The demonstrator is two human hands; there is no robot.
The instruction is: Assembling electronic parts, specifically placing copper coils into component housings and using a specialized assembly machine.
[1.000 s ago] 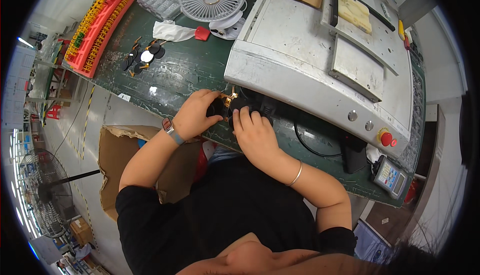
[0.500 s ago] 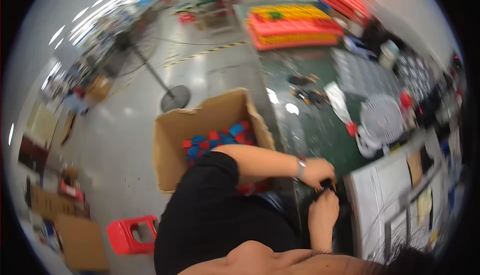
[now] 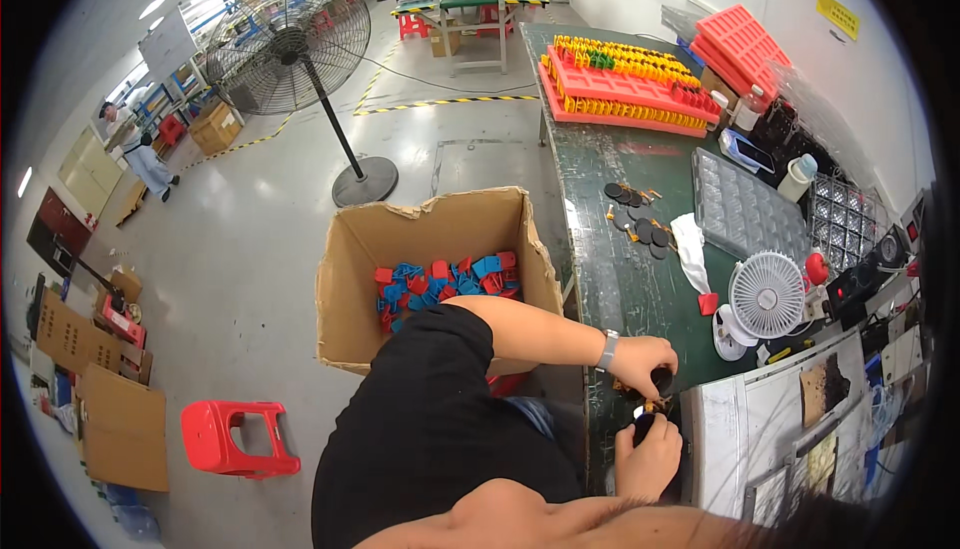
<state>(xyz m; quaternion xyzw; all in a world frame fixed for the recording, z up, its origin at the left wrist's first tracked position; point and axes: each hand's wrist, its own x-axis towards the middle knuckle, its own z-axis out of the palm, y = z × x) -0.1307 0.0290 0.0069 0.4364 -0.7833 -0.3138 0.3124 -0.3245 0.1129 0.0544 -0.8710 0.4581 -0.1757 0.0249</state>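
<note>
My left hand (image 3: 640, 361), with a silver watch on its wrist, reaches across to the green bench. Its fingers are closed on a black disc (image 3: 661, 379). Just below it, my right hand (image 3: 652, 459) grips another dark round piece (image 3: 643, 429). Small orange strips (image 3: 652, 407) show between the two hands; I cannot tell which piece they belong to. Farther along the bench lie several loose black discs (image 3: 638, 219) with orange tails. Under my left arm stands a cardboard box (image 3: 345, 289) holding many red and blue plastic pieces (image 3: 440, 279).
A white desk fan (image 3: 767, 294), a clear plastic tray (image 3: 750, 204) and a white cloth (image 3: 690, 254) lie on the bench. Red trays (image 3: 625, 84) with yellow parts sit at its far end. A grey cabinet (image 3: 720, 439) borders my right hand. A red stool (image 3: 210, 439) and floor fan (image 3: 365, 181) stand left.
My hands have drawn slightly apart, the right one lower, so the dark round pieces and orange strips now show. The view has tilted, bringing more of the room into sight.
</note>
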